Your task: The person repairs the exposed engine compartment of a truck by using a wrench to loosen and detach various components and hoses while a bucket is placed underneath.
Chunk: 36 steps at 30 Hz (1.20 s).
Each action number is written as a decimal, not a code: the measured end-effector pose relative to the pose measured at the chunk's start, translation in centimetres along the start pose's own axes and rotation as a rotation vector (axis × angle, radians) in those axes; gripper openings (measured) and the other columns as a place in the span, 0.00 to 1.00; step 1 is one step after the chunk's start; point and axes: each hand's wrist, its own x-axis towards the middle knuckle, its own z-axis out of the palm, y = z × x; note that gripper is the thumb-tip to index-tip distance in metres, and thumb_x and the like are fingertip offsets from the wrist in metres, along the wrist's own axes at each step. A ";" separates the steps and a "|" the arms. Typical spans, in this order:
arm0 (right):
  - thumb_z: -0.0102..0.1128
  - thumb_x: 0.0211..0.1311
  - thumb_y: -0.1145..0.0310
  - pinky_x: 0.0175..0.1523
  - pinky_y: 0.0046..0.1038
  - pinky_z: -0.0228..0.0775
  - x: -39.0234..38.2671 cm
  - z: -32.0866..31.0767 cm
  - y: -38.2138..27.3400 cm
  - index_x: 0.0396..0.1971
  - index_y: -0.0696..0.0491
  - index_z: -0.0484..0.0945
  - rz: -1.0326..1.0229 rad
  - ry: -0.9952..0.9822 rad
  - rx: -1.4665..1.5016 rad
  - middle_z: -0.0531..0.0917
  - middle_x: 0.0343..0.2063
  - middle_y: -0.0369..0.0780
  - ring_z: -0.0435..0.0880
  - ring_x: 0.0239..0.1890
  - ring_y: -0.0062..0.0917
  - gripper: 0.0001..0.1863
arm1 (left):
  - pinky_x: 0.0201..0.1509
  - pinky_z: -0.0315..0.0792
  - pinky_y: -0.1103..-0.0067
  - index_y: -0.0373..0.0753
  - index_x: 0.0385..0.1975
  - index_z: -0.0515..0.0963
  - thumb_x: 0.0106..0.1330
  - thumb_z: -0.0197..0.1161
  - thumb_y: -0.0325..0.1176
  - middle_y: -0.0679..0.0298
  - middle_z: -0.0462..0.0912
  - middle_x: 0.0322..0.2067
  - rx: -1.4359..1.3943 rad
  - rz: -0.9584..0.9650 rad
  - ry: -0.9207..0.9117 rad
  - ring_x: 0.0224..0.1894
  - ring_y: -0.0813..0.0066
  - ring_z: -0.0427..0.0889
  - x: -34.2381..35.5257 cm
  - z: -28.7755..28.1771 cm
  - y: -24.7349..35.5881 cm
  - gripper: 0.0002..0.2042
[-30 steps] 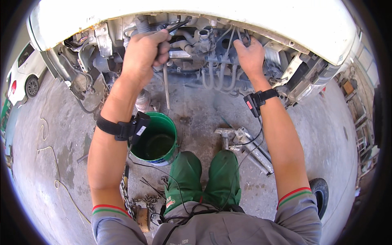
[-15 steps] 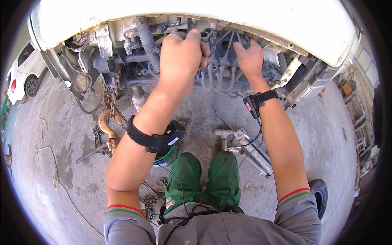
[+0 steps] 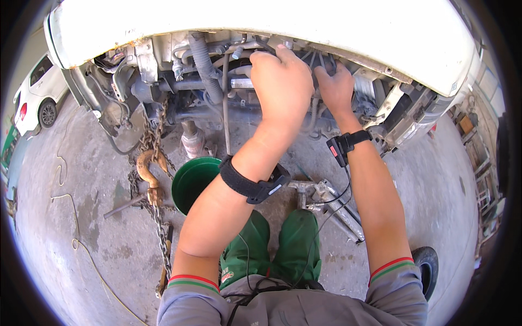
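Under the white vehicle's raised front panel [image 3: 272, 13], my left hand [image 3: 280, 81] is curled among pipes and fittings at the top middle; what its fingers hold is hidden. My right hand [image 3: 334, 87] is closed beside it, up among thin lines [image 3: 317, 58], its grip unclear. Left of my left hand hang a thin grey hose [image 3: 227, 127] and a thick corrugated hose [image 3: 204, 65]. A metal crossmember [image 3: 190, 115] runs below them.
A large rusty hook on chains [image 3: 145, 168], a green bucket [image 3: 185, 185] and a cylindrical jack [image 3: 191, 141] are below the vehicle. A metal floor jack [image 3: 334, 206] and a tyre [image 3: 427, 269] lie to the right. A white car [image 3: 38, 98] stands far left.
My left hand has moved rightward, close beside my right hand, and the grey hose shows left of it. My right hand remains among the thin lines.
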 end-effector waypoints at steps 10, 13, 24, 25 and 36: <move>0.63 0.49 0.61 0.37 0.38 0.75 0.1 0.5 0.9 0.25 0.65 0.76 -0.017 -0.012 0.056 0.82 0.21 0.53 0.83 0.26 0.47 0.18 | 0.19 0.70 0.76 0.27 0.15 0.71 0.72 0.46 0.31 0.56 0.76 0.11 0.077 0.111 0.114 0.11 0.70 0.75 -0.7 1.7 0.2 0.21; 0.63 0.49 0.61 0.37 0.38 0.75 0.1 0.4 0.9 0.24 0.65 0.76 -0.041 -0.007 0.061 0.82 0.20 0.53 0.83 0.26 0.47 0.18 | 0.22 0.73 0.72 0.24 0.22 0.71 0.71 0.49 0.31 0.53 0.78 0.13 0.092 0.108 0.149 0.14 0.65 0.78 -1.1 2.2 1.5 0.17; 0.62 0.52 0.62 0.40 0.34 0.74 0.2 -1.0 1.9 0.32 0.65 0.78 0.024 -0.088 0.021 0.83 0.24 0.50 0.83 0.28 0.38 0.18 | 0.16 0.50 0.85 0.33 0.32 0.75 0.70 0.57 0.32 0.75 0.65 0.16 -0.195 -0.474 -0.376 0.14 0.85 0.57 4.5 -11.1 3.0 0.09; 0.62 0.52 0.62 0.40 0.34 0.74 0.0 -0.9 1.4 0.32 0.65 0.78 0.029 -0.089 0.024 0.83 0.24 0.50 0.83 0.28 0.38 0.18 | 0.16 0.49 0.85 0.32 0.33 0.76 0.71 0.57 0.32 0.75 0.64 0.16 -0.189 -0.480 -0.327 0.14 0.86 0.55 6.4 -12.8 2.4 0.09; 0.64 0.51 0.60 0.39 0.34 0.74 0.1 0.5 1.3 0.29 0.65 0.78 -0.019 -0.004 0.003 0.83 0.22 0.50 0.82 0.26 0.37 0.19 | 0.17 0.50 0.84 0.28 0.35 0.77 0.74 0.48 0.31 0.75 0.59 0.13 -0.152 -0.503 -0.499 0.12 0.83 0.53 9.3 -14.8 1.3 0.13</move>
